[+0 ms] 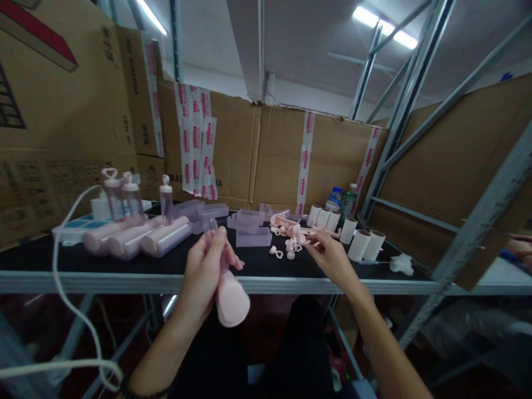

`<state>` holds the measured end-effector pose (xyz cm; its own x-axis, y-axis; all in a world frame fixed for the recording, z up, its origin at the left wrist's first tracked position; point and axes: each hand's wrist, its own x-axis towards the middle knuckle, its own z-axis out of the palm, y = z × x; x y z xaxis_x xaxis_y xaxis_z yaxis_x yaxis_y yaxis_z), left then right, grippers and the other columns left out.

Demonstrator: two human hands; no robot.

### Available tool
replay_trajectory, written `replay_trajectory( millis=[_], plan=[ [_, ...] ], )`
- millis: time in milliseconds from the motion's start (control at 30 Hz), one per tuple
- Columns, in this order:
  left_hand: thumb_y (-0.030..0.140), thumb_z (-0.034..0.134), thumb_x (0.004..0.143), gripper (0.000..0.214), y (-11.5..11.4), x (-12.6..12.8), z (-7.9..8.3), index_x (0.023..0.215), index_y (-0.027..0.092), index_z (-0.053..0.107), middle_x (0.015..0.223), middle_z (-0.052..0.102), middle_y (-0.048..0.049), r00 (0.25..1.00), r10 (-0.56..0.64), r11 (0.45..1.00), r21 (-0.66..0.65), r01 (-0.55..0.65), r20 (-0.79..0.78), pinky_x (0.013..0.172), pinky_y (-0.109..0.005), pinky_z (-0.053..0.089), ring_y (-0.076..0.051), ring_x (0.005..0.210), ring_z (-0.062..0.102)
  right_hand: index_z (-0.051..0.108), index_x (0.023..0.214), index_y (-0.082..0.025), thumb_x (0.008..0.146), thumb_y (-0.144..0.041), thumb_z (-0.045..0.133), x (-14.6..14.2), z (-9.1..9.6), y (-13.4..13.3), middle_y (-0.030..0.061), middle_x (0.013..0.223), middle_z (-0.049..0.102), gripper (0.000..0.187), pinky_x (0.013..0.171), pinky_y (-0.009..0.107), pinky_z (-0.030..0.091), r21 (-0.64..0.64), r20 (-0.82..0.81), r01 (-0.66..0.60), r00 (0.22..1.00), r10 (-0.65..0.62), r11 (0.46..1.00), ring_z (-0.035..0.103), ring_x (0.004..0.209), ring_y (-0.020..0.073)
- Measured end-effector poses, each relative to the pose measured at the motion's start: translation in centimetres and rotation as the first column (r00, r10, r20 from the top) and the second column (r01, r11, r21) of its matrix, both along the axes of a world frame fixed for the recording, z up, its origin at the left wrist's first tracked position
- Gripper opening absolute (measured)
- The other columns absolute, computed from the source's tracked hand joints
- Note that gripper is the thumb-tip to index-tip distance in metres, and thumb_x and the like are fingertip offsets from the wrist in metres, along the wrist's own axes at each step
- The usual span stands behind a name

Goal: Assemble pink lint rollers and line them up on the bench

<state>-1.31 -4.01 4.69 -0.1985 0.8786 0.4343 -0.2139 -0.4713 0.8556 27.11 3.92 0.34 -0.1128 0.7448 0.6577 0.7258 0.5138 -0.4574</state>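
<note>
My left hand (208,260) is closed around a pink cylindrical piece (233,302) with a rounded pink end pointing toward me and a clear narrow part above the fingers. My right hand (332,257) is at a pile of small pink plastic parts (293,233), its fingertips pinched together at the pile's right side; what is between them is hidden. A loose pink heart-shaped loop cap (276,252) lies left of that hand. Between the hands, farther back, sit translucent lavender plastic covers (253,237).
Pink cylinders (166,237) lie at left, with clear tubes topped by pink loops (166,202) upright on them. White paper rolls (359,245), bottles (349,200) and crumpled white tissue (402,264) are at right. A white cable (56,266) hangs over the shelf's front edge (103,282). Cardboard walls (236,155) stand behind.
</note>
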Motion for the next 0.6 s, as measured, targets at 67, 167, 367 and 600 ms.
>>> replay_trajectory(
  millis=[67,167,367,600],
  plan=[
    [0.048,0.069,0.089,0.034,0.0,-0.1,0.0,0.076,0.02,0.054,0.06,0.057,0.0022,1.0,-0.002,1.0,0.024,0.003,-0.011,0.065,-0.027,0.054,-0.016,0.056,0.062,0.073,0.113,-0.021,0.094,-0.033,0.065,-0.9,-1.2,1.2,0.0097,0.11,0.071,0.024,0.077,0.033,0.051,-0.018,0.033,-0.014,0.999,0.015,1.0,0.064,0.074,0.0186],
    [0.042,0.073,0.088,0.026,-0.4,0.2,-0.2,0.088,0.021,0.057,0.067,0.06,0.003,0.996,-0.003,0.995,0.095,0.011,-0.085,0.059,-0.024,0.048,-0.014,0.056,0.059,0.073,0.103,-0.021,0.091,-0.028,0.067,-2.5,-2.1,2.1,0.0084,0.109,0.068,0.015,0.079,0.034,0.051,-0.038,0.04,-0.07,0.997,0.071,0.997,0.064,0.077,0.0188],
    [0.035,0.065,0.095,0.011,-2.7,1.0,-0.1,0.094,0.024,0.063,0.079,0.064,0.001,0.86,0.138,0.978,0.204,-0.041,-0.49,0.07,-0.025,0.04,-0.016,0.071,0.058,0.058,0.086,-0.02,0.096,-0.037,0.064,-3.8,-1.0,-0.7,0.0041,0.081,0.067,0.02,0.068,0.032,0.053,-0.044,-0.19,-0.146,0.972,0.135,0.988,0.066,0.073,0.0203],
    [0.04,0.06,0.099,0.016,-3.7,2.5,-0.1,0.094,0.025,0.063,0.089,0.072,-0.0034,0.663,0.172,0.973,0.229,-0.001,-0.729,0.071,-0.031,0.035,-0.024,0.077,0.063,0.06,0.096,-0.021,0.091,-0.035,0.077,-6.7,4.5,-9.5,-0.0009,0.083,0.07,0.022,0.058,0.023,0.056,0.117,-0.69,-0.488,0.586,0.424,0.865,0.068,0.066,0.0132]
  ],
)
